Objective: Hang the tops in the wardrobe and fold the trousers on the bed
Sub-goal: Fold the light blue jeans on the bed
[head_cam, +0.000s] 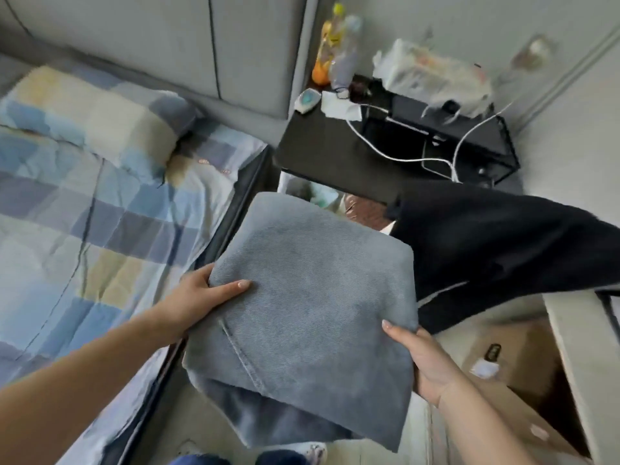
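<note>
Folded jeans (312,317): faded grey-blue denim. Duvet (67,209): checked, blue, grey, cream, pale yellow. Pillow (100,119): same check. Headboard (167,38): plain grey. Bedside table (335,152): black. Cable (396,156): white. Draped garment (496,250): black, thin white trim.

- A black bedside table (322,146) stands beside the grey padded headboard (161,38).
- On it — two bottles (337,45) at the back corner, a crumpled white tissue (339,107), a small white-and-teal device (306,100), white cables (402,152) and a white plastic bag (432,70).
- A checked pillow (100,115) lies under the headboard.
- Cardboard boxes (516,364) sit at lower right.
</note>
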Motion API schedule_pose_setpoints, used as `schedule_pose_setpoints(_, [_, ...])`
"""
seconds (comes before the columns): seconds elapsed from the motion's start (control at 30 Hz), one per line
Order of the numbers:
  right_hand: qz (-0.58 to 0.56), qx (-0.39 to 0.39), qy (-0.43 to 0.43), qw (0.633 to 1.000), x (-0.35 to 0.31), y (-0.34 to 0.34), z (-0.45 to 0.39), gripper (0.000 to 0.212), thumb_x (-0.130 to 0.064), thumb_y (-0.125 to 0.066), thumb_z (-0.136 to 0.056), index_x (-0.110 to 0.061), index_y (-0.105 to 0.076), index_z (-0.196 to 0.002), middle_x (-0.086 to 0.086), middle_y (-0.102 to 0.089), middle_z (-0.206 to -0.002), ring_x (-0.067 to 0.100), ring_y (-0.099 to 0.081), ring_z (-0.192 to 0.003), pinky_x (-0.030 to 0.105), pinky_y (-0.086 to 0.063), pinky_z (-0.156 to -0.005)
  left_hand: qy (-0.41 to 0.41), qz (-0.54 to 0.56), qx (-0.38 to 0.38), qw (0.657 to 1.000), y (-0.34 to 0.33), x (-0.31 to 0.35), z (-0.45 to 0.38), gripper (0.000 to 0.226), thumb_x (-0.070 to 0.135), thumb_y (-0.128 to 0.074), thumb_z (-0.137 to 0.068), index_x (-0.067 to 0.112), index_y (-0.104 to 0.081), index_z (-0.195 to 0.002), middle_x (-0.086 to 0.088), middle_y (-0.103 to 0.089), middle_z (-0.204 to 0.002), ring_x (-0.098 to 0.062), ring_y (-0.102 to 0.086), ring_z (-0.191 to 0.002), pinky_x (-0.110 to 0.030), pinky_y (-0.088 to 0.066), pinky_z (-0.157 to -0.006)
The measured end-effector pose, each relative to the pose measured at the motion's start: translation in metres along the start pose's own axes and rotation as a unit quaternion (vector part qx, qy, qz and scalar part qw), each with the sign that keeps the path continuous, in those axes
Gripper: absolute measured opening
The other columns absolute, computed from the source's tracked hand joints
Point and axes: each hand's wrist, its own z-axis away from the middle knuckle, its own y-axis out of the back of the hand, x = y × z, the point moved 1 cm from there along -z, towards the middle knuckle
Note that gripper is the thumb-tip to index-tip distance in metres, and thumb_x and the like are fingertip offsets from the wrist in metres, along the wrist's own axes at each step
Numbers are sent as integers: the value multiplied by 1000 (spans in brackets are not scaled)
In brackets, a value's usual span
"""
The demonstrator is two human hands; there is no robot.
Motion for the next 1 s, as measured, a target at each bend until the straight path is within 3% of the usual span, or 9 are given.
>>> schedule_pose_setpoints(0.23, [-93,120,42,988,-22,152,79,30,-10,-63,-79,1,-66,-106,20,-72,-99,30,-72,-84,33,-59,-65,-10,-55,-124,991,-184,35,-29,94,63,-89,-31,19,-65,-111,-2,-74,-103,-21,-70,-96,-43,-51,-93])
schedule_pose_setpoints(0.33, [-143,179,63,971,-20,211,108,14,-5,-60,-85,0,-67,-96,17,-74,-87,27,-72,-71,31,-58,-55,-14,-96,-172,980,-259,39,-40,96,69,-85,-27,21,-65,-108,1,-75,-98,-17,-72,-91,-37,-54,-86])
schedule_pose_setpoints(0.43, [-184,239,74,951,-5,267,130,22,-5,-58,-87,-1,-65,-107,16,-74,-88,27,-72,-72,32,-58,-57,-11,-136,-229,964,-331,40,-55,91,69,-84,-30,23,-66,-107,3,-75,-98,-17,-71,-91,-37,-54,-86])
schedule_pose_setpoints(0.57, [-239,312,70,917,10,319,153,27,-4,-55,-85,-2,-62,-111,18,-73,-80,28,-71,-63,31,-55,-51,-3,-162,-285,945,-421,40,-76,56,46,-86,-61,27,-63,-109,3,-74,-100,-16,-71,-90,-35,-56,-82])
schedule_pose_setpoints(0.63, [-273,344,82,895,13,341,160,31,-3,-56,-83,2,-61,-113,23,-72,-88,31,-71,-68,33,-56,-53,-12,-177,-311,934,-466,40,-88,43,35,-81,-70,29,-62,-108,3,-74,-98,-15,-71,-90,-33,-56,-79])
schedule_pose_setpoints(0.77, [-318,408,89,851,3,375,167,38,-5,-63,-76,2,-60,-113,22,-72,-92,34,-70,-79,39,-55,-67,-11,-181,-378,908,-545,47,-114,38,30,-80,-74,31,-62,-108,5,-74,-98,-15,-71,-91,-31,-55,-78])
schedule_pose_setpoints(0.83, [-348,430,82,829,-5,384,168,59,-8,-73,-56,0,-61,-113,23,-71,-96,36,-67,-88,43,-53,-75,4,-176,-414,893,-577,50,-129,47,31,-84,-70,26,-63,-111,1,-74,-102,-19,-71,-94,-38,-55,-85])
schedule_pose_setpoints(0.9, [-375,441,83,811,-12,396,169,67,-9,-74,-44,-2,-63,-110,24,-71,-97,37,-67,-89,43,-53,-76,16,-186,-436,880,-611,53,-145,62,39,-86,-58,21,-64,-113,-3,-74,-103,-23,-71,-95,-43,-53,-90])
schedule_pose_setpoints(1.0, [-411,434,88,796,-21,408,165,49,-12,-69,-60,-1,-65,-108,24,-71,-94,35,-69,-81,42,-52,-75,20,-207,-446,871,-659,52,-168,52,39,-85,-66,20,-66,-111,-3,-74,-102,-21,-71,-92,-38,-54,-86])
